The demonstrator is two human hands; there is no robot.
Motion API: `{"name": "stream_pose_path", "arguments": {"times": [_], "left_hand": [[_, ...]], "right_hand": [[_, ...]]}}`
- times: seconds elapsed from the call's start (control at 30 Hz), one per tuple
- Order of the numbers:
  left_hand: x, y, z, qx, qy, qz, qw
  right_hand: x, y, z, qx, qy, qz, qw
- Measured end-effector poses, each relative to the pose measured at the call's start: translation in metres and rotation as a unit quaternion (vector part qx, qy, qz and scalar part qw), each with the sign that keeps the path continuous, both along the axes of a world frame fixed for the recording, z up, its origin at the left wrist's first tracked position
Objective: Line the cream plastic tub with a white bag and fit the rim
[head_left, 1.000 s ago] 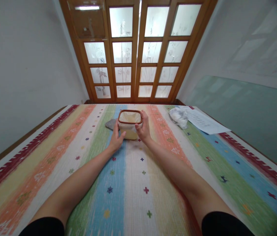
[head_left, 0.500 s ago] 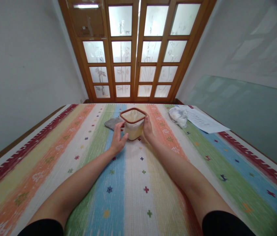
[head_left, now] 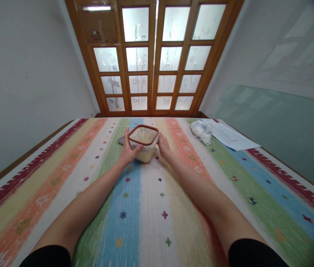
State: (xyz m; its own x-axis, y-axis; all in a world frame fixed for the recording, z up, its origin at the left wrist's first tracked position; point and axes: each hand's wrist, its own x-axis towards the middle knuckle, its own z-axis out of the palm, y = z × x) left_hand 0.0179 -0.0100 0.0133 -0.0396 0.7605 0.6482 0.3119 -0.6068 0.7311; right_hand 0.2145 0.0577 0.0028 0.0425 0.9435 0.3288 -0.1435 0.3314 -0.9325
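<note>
A small squarish bin [head_left: 145, 155] with a brown rim and a thin pale bag lining it stands on the striped cloth. My left hand [head_left: 129, 149] grips its left side, with the thumb across the front and the fingers up along the rim. On the right side, my right hand [head_left: 164, 144] holds the bin near the rim, its fingertips partly hidden behind it. A grey cloth [head_left: 121, 140] lies behind my left hand, mostly covered from view.
A crumpled white plastic bag [head_left: 202, 132] and a printed sheet of paper [head_left: 231, 136] lie at the back right of the table [head_left: 157, 193]. Wooden doors with frosted panes stand beyond it, walls on both sides.
The bin has moved a little left and closer, and its rim is turned. My left hand has gone from loosely beside it to round its side. The grey cloth is now more hidden.
</note>
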Motion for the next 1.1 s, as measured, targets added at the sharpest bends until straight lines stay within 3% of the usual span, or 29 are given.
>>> {"name": "stream_pose_path", "arguments": {"times": [0.2, 0.3, 0.4, 0.77, 1.1], "left_hand": [[0.0, -0.001, -0.001, 0.0, 0.009, -0.004, 1.0], [-0.002, 0.002, -0.002, -0.006, -0.003, -0.03, 1.0], [-0.002, 0.005, -0.007, -0.018, -0.022, -0.046, 0.999], [0.016, -0.002, -0.017, -0.007, -0.002, -0.008, 1.0], [0.026, -0.01, -0.019, -0.007, 0.033, -0.006, 0.999]], "right_hand": [[0.009, -0.011, 0.022, 0.106, -0.027, -0.113, 0.988], [0.002, -0.028, 0.032, 0.203, -0.082, -0.089, 0.972], [-0.01, -0.043, 0.033, 0.243, -0.149, -0.06, 0.957], [-0.011, -0.039, 0.013, 0.253, -0.183, -0.049, 0.949], [-0.002, -0.025, 0.003, 0.207, -0.127, -0.007, 0.97]]}}
